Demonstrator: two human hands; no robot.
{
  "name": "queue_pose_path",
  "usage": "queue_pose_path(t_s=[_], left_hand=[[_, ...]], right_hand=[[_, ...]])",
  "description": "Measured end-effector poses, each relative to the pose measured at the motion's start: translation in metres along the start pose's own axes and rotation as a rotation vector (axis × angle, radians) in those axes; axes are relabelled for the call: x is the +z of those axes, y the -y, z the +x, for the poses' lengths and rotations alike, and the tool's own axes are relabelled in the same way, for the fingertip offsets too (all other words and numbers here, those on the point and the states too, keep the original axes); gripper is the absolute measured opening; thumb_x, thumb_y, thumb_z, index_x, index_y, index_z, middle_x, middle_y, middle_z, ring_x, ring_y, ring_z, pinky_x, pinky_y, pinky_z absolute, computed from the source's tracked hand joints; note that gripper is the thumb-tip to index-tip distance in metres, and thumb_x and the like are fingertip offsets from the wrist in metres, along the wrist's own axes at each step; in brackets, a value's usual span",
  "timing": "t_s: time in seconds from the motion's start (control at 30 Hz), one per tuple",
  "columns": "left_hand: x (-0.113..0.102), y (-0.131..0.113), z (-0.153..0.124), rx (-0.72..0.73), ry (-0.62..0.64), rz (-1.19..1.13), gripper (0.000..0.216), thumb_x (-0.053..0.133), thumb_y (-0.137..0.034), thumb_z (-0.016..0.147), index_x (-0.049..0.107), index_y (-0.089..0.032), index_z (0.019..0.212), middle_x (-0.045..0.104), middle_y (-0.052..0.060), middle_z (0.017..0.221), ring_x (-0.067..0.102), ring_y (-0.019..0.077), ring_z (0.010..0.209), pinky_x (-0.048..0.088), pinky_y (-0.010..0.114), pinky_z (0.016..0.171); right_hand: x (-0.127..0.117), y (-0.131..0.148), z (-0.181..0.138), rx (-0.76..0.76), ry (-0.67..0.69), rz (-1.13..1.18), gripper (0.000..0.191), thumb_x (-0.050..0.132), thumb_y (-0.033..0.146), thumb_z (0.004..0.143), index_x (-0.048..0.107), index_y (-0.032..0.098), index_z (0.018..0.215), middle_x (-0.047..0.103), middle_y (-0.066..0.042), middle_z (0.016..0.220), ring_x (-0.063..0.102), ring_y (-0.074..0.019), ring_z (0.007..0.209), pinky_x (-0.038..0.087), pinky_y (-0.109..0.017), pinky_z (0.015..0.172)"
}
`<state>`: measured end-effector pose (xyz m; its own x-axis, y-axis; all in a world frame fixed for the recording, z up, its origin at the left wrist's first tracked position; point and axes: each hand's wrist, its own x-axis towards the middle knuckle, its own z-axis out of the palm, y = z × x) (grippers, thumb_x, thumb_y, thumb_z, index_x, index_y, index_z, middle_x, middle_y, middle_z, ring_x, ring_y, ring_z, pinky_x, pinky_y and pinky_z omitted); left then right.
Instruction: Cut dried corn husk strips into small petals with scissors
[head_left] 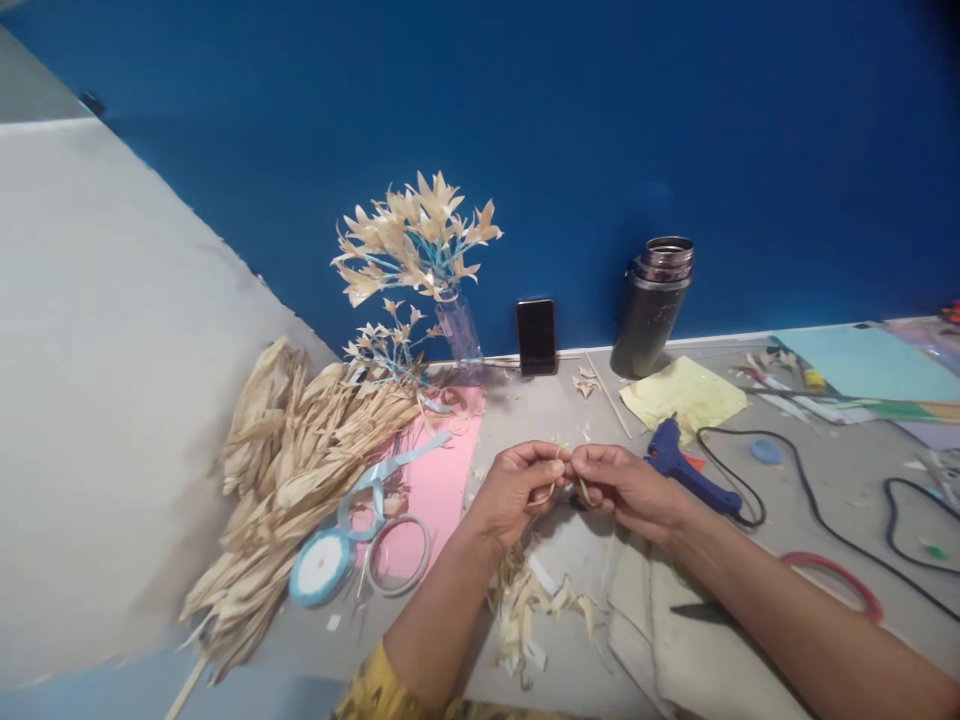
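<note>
In the middle of the head view, my left hand (514,490) and my right hand (622,488) meet fingertip to fingertip. Both are closed in a pinch on a thin, pale strip of dried husk (583,490), which curls down below the fingers. Much of the strip is hidden by the fingers. Under my hands, pale husk scraps (547,605) lie scattered on the table. A blue hot glue gun (694,475) rests just right of my right hand. Below my right forearm are red-handled scissors (832,580), partly covered.
Dried husks (307,470) are heaped at the left beside a blue ribbon spool (322,567) and a tape roll (397,555). At the back stand husk flowers (420,235) in a clear bottle (459,325), a phone (536,337) and a dark flask (651,315). The glue gun's cord (810,500) runs right.
</note>
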<state>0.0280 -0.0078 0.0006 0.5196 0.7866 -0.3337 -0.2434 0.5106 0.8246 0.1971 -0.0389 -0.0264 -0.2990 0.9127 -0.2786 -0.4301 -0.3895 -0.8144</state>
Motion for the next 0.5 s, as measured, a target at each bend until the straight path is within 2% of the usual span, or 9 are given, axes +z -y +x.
queue_pose_path(t_s=[0.2,0.37,0.5], left_hand=[[0.0055,0.0023,-0.0034,0.043,-0.037,0.058,0.037,0.088,-0.029,0.059,0.062,-0.014,0.081,0.064,0.001,0.06,0.038,0.0018,0.041,0.018,0.017,0.042],[0.0063,0.002,-0.0055,0.027,-0.02,0.062,0.045,0.088,-0.03,0.059,0.07,-0.011,0.096,0.063,0.001,0.061,0.037,0.0017,0.042,0.016,0.018,0.043],[0.0033,0.0056,-0.0044,-0.036,0.03,0.038,0.04,0.088,-0.032,0.06,0.073,-0.011,0.091,0.064,0.004,0.063,0.036,0.0018,0.041,0.013,0.019,0.042]], right_hand=[[-0.0014,-0.0016,0.0017,-0.008,-0.007,-0.054,0.039,0.084,0.048,0.068,0.065,0.014,0.069,0.054,0.004,0.052,0.033,-0.0045,0.044,0.015,-0.019,0.043],[-0.0016,0.0004,0.0014,-0.029,0.013,-0.097,0.039,0.083,0.049,0.068,0.064,0.014,0.069,0.053,0.004,0.053,0.032,-0.0048,0.044,0.015,-0.021,0.044],[-0.0015,0.0018,0.0005,-0.033,0.041,-0.138,0.04,0.082,0.049,0.068,0.066,0.013,0.07,0.058,0.002,0.057,0.031,-0.0043,0.044,0.015,-0.022,0.044]])
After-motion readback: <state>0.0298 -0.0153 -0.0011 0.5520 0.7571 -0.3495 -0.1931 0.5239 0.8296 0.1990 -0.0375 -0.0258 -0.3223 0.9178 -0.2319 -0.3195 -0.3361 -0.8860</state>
